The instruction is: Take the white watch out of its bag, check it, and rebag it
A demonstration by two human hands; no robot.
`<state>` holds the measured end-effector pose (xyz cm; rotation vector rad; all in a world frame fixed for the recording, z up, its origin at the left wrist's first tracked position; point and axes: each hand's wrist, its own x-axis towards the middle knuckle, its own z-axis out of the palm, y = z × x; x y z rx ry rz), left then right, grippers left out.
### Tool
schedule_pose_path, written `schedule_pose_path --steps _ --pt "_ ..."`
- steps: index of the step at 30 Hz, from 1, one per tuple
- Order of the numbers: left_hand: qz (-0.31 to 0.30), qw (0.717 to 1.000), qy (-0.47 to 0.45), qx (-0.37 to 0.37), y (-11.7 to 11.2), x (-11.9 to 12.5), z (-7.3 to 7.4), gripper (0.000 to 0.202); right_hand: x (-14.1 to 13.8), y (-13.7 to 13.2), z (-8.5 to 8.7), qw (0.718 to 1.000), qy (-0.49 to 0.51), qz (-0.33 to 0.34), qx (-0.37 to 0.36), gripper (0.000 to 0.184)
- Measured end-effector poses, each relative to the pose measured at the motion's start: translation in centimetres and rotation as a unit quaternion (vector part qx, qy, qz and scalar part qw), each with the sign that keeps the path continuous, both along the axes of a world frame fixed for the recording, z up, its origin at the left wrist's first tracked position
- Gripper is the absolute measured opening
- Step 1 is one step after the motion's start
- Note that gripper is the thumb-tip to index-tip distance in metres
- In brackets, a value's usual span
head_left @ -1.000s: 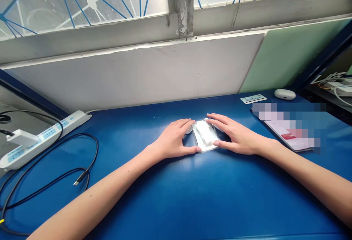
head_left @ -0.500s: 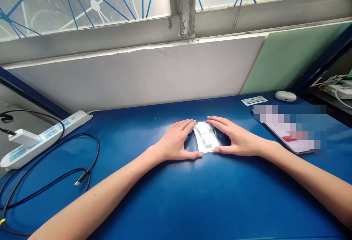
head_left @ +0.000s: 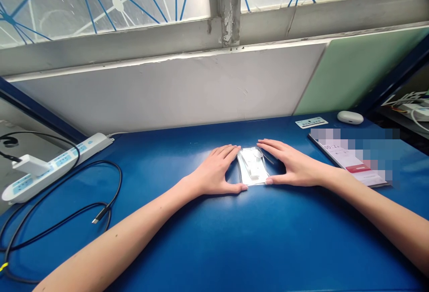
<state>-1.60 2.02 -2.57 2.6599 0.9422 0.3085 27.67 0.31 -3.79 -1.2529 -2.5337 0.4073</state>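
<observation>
A small flat packet [head_left: 252, 166] lies on the blue table, white with a shiny clear wrapping and a small white piece on or in it; I cannot make out its kind. My left hand [head_left: 217, 171] rests along its left side, fingers stretched forward and thumb apart near the front left corner. On the other side, my right hand [head_left: 290, 164] is spread likewise, its fingertips by the far right corner and its thumb tip at the front right corner. Neither hand is closed round the packet.
A white power strip [head_left: 63, 162] with a plugged-in charger [head_left: 31, 165] and a looped black cable [head_left: 100, 215] occupies the left side. To the right lie a partly blurred phone [head_left: 362, 167], a white card [head_left: 311, 123] and a white case [head_left: 350, 117]. A wall panel [head_left: 187, 91] borders the back.
My right hand has shifted slightly right, leaving a little more room at the packet's right edge. My left hand stays in nearly the same place; the view has moved slightly.
</observation>
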Motion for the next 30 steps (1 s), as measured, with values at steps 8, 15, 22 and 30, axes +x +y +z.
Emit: schedule_pose_path --steps 8,15,22,30 --pt "0.008 1.000 0.009 -0.009 0.00 0.13 0.21 0.104 -0.16 0.03 -0.19 1.000 -0.018 -0.015 -0.009 0.102" --pt "0.012 1.000 0.009 -0.011 0.01 0.09 0.10 0.104 -0.28 -0.07 -0.10 1.000 -0.025 -0.014 -0.004 0.100" --pt "0.021 1.000 0.015 -0.013 0.01 0.03 -0.08 0.108 -0.37 -0.12 -0.22 1.000 -0.025 -0.011 0.002 0.102" --pt "0.010 1.000 0.017 0.004 -0.14 0.19 0.13 0.100 -0.44 -0.16 -0.18 0.999 -0.041 -0.008 0.010 0.102"
